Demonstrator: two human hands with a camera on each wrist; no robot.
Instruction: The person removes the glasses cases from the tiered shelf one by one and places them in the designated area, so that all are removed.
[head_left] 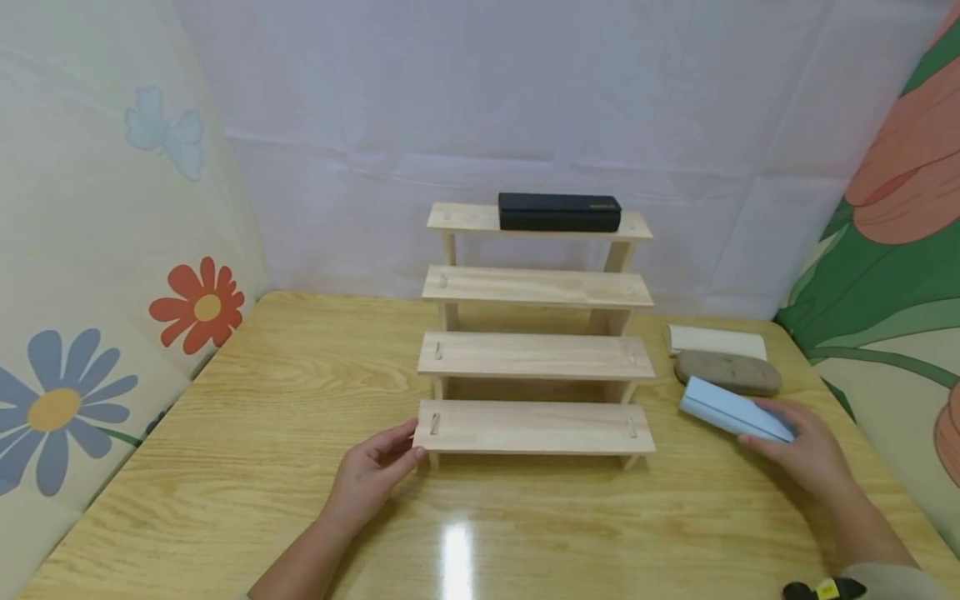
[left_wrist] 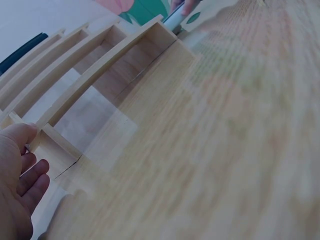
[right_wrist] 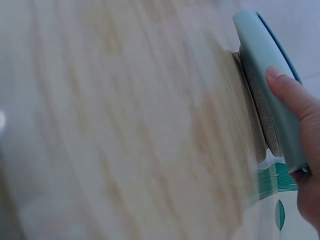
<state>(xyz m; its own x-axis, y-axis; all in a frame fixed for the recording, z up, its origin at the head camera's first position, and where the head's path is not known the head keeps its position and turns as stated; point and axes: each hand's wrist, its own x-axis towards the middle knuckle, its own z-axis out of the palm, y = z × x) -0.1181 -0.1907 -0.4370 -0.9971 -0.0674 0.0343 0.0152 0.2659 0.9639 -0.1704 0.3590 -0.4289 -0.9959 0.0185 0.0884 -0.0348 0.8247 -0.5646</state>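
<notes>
A stepped wooden display rack (head_left: 536, 427) with several shelves stands mid-table. At the left end of its lowest shelf, my left hand (head_left: 375, 471) pinches the corner between thumb and fingers; the left wrist view shows the thumb (left_wrist: 19, 134) on that corner, the other fingers loosely bent below. To the right of the rack, my right hand (head_left: 810, 450) grips a light blue glasses case (head_left: 731, 408) by its right end, the case's far end pointing up and left. On the top shelf lies a black glasses case (head_left: 558, 212).
Behind the blue case, a grey-brown glasses case (head_left: 727, 372) and a white case (head_left: 716, 342) lie side by side at the table's right rear. A pale cloth (head_left: 487, 100) hangs behind the wooden table (head_left: 300, 375); flower-printed cloths (head_left: 885, 275) border both sides.
</notes>
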